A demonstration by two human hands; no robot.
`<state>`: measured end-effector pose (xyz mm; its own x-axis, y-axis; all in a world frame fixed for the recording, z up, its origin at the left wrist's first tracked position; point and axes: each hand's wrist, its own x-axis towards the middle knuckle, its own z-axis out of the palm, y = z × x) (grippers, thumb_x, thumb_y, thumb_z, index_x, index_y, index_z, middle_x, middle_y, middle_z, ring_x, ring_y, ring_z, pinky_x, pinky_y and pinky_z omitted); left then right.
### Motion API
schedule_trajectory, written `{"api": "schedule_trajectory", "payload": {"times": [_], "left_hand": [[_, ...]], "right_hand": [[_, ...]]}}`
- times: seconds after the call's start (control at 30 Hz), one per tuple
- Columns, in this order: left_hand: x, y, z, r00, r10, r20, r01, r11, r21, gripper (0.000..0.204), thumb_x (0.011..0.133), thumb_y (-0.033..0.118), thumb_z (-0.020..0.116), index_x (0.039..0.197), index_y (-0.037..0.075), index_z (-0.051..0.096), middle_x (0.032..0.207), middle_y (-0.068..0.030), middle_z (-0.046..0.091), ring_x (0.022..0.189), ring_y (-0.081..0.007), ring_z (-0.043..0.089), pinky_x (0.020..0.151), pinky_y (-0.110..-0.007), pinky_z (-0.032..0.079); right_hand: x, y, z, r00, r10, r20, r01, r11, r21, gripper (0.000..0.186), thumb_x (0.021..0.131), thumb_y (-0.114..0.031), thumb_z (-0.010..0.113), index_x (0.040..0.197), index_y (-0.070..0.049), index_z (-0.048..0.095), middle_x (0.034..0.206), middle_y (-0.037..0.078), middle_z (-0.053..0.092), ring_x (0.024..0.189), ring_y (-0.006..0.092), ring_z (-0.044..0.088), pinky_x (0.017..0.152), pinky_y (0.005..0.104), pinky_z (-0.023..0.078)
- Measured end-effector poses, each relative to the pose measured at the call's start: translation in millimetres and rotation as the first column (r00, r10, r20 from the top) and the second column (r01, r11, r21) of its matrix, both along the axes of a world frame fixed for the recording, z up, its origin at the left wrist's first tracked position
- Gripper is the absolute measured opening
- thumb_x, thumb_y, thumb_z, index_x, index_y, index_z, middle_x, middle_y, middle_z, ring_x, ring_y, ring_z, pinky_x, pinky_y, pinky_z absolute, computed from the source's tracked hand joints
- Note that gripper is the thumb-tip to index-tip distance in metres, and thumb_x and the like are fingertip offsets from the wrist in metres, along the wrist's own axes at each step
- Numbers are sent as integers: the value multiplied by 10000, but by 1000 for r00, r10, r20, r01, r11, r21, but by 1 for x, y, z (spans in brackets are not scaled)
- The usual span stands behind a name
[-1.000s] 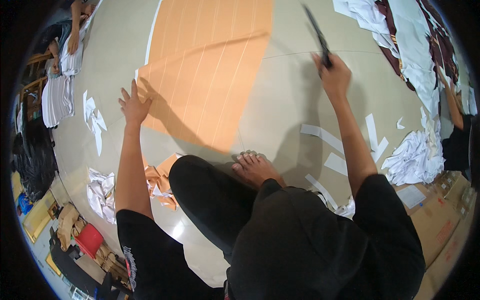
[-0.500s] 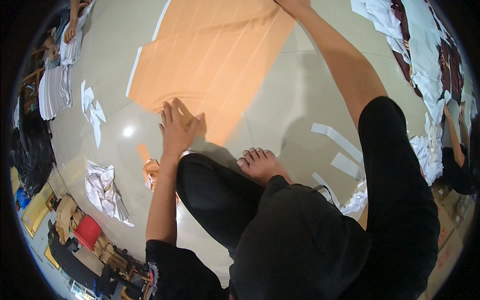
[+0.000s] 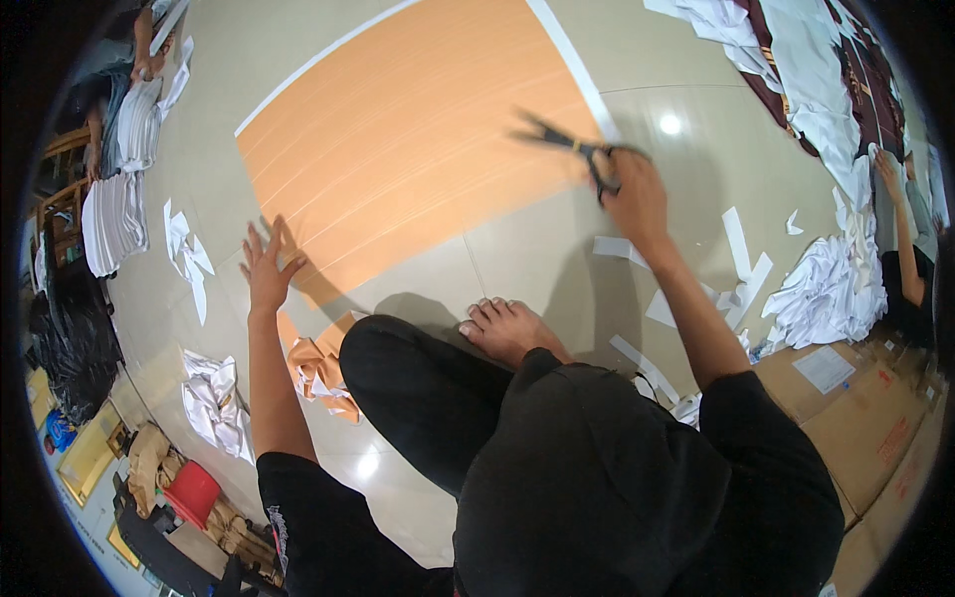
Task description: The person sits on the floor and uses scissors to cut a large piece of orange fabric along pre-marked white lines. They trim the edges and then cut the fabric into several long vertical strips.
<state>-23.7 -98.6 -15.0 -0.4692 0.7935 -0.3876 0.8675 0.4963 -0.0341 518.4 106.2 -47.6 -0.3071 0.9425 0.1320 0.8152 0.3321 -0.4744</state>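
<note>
On tiled floor (image 3: 527, 254): orange sheet (image 3: 418, 129) lies spread out ahead of the wearer, thin pale lines running across it, white border on its far and R edges.
L hand (image 3: 267, 269): at sheet's L edge nr the near corner, fingers splayed wide, gripping nothing; can't tell if they press down.
R hand (image 3: 637, 199): just off sheet's R side, fingers closed around handles of black scissors (image 3: 579, 146).
Scissors: blades over sheet's R part, pointing L; blurred w/ motion, they look parted.
Orange-and-white bundle (image 3: 318, 368): crumpled, just below sheet's near L corner.
Bare foot (image 3: 507, 330): below sheet's near edge, well apart from it.
White scraps (image 3: 186, 249): L of sheet, on floor.
White strips (image 3: 741, 289): R of sheet, scattered.
White cloth heap (image 3: 831, 298): farther R of sheet, nr cardboard boxes (image 3: 875, 408).
</note>
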Motion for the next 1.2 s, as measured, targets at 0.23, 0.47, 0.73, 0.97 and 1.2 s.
{"api": "schedule_trajectory", "payload": {"times": [0.23, 0.47, 0.73, 0.97, 1.2], "left_hand": [[25, -47, -26, 971, -113, 209, 48, 956, 291, 766, 935, 246, 640, 1569, 143, 222, 1570, -307, 218, 1454, -486, 207, 1153, -557, 250], [77, -102, -43, 987, 126, 100, -144, 968, 205, 827, 944, 604, 506, 1588, 214, 168, 1618, -260, 118, 1480, -488, 121, 1137, -650, 188], [91, -119, -31, 951, 275, 140, -289, 953, 95, 821, 946, 577, 524, 1590, 226, 154, 1623, -254, 96, 1474, -506, 109, 1137, -669, 155], [90, -119, -24, 925, 352, 146, -368, 923, 109, 847, 920, 376, 631, 1577, 116, 165, 1593, -265, 207, 1461, -488, 187, 1180, -536, 213], [144, -53, 23, 886, 113, 449, -380, 731, 566, 599, 957, 194, 610, 1486, 32, 379, 1467, -234, 459, 1349, -341, 461, 1092, -426, 386]], "right_hand": [[14, -91, 12, 976, 211, -60, -216, 972, -88, 523, 642, 14, 748, 1135, -16, 576, 1232, 159, 615, 1195, 337, 552, 991, 431, 452], [53, -108, 12, 985, 150, -89, -149, 989, 19, 478, 710, -76, 786, 1138, 9, 592, 1256, 164, 620, 1207, 330, 566, 1014, 415, 450], [135, -136, -5, 994, -59, -90, 66, 995, 71, 477, 753, -171, 822, 1143, 10, 614, 1273, 164, 626, 1185, 352, 587, 997, 422, 470], [203, -184, -8, 963, -269, -14, 270, 963, 20, 485, 781, -207, 818, 1171, -5, 615, 1274, 180, 626, 1181, 354, 593, 985, 422, 476], [238, -238, -3, 910, -393, 133, 382, 918, 101, 427, 792, -245, 806, 1081, 4, 613, 1073, 194, 650, 1019, 388, 617, 868, 445, 492]]}}
